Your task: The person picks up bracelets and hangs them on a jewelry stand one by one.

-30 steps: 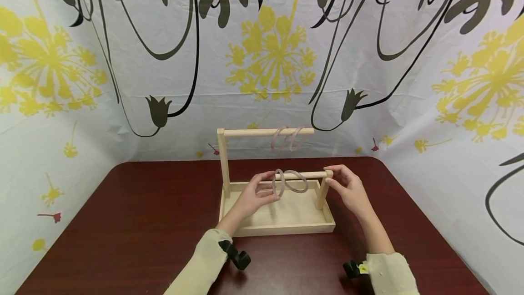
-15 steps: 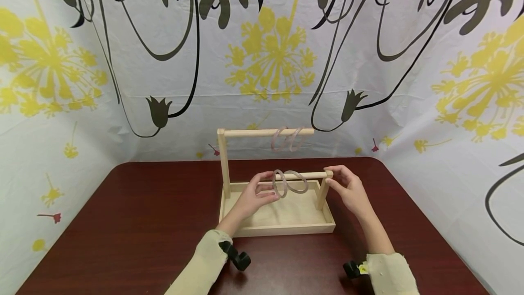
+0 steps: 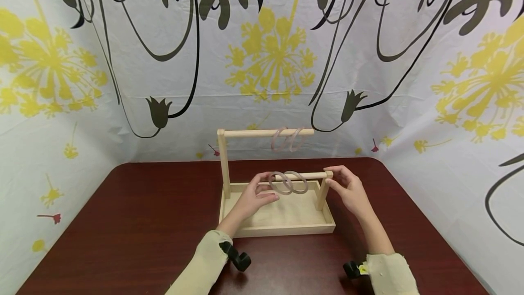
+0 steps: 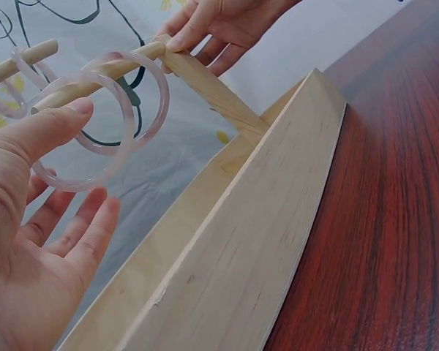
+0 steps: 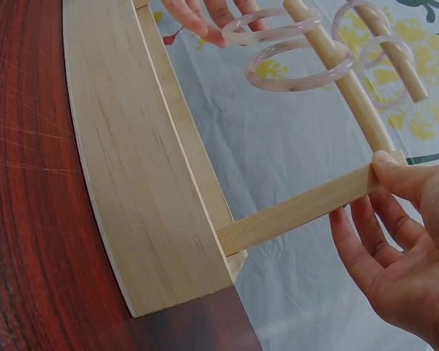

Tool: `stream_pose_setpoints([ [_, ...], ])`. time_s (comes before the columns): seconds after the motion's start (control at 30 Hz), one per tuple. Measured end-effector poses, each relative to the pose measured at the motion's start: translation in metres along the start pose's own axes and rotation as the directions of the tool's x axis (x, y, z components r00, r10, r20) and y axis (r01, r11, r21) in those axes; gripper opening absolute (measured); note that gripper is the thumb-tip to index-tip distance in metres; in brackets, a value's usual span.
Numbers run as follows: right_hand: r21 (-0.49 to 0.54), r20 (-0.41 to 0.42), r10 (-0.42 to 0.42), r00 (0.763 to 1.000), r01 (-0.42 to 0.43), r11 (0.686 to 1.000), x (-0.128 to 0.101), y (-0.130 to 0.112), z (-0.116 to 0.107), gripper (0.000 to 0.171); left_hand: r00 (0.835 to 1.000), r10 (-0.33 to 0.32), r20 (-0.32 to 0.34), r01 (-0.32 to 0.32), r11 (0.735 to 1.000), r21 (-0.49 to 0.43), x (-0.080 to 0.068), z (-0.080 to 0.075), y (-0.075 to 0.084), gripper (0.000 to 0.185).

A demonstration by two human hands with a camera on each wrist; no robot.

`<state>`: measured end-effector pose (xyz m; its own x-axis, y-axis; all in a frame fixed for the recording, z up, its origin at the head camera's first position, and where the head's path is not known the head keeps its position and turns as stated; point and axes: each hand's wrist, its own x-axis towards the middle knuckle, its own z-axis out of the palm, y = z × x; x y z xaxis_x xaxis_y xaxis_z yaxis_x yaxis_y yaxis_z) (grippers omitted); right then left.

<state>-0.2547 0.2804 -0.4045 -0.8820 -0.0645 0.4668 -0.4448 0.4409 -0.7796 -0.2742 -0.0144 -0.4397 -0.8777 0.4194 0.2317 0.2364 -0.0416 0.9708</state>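
A pale wooden rack (image 3: pixel 286 230) has a tray base and two rods at different heights. Two translucent pinkish bangles (image 4: pixel 77 184) hang on the lower rod (image 3: pixel 315 175), their outlines overlapping in the head view. My left hand (image 3: pixel 253 197) is at that rod's free end, thumb and fingers spread apart around the nearer bangle without pinching it; whether a fingertip touches it I cannot tell. My right hand (image 3: pixel 350 190) grips the top of the short post (image 5: pixel 300 208) where the lower rod joins, thumb on one side and fingers on the other.
Two more pinkish bangles (image 3: pixel 273 142) hang near the free end of the higher rod (image 3: pixel 249 133), behind the lower one. Its tall post (image 3: pixel 224 163) rises at the tray's left. The rack stands on a dark red wooden table (image 3: pixel 163 213), with a patterned cloth (image 3: pixel 254 72) behind.
The left bangle on the lower rod has left the left fingers' pinch and turned to hang more face-on, nearer the other bangle. The left fingers have parted slightly; the right hand stays put.
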Motion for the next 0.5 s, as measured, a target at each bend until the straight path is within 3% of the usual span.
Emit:
stream_pose_setpoints([
  [0.5,-0.013,0.003,-0.006,1.0,0.006,1.0,-0.0005,0.0005,-0.0001,0.029,1.0,0.016,0.004,-0.016,1.0,0.01,-0.0024,-0.0023,-0.0022,0.064],
])
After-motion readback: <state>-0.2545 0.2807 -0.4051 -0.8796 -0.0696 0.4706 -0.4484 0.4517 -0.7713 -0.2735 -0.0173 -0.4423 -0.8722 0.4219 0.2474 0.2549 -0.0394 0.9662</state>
